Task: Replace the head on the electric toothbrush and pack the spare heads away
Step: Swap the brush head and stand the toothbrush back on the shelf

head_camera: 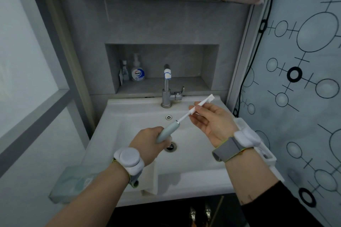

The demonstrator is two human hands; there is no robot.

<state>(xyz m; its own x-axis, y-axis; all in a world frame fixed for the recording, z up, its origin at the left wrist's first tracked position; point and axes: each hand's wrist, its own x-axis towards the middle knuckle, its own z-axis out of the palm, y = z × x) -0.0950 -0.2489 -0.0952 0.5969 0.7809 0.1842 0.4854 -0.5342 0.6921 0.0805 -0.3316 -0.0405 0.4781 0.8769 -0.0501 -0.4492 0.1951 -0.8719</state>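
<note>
White brush head (202, 104) — bristled, pale-green handle (167, 131)

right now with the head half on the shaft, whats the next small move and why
Probably push the brush head straight down along the shaft toward the handle: the right hand pinches it, the left hand grips the handle, and bare white shaft shows between them.

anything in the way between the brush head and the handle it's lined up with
Nothing visible blocks it. The right hand pinches the white brush head over the sink, the left hand grips the green handle, and only the handle's thin shaft spans between them, in line with the head's base.
</note>
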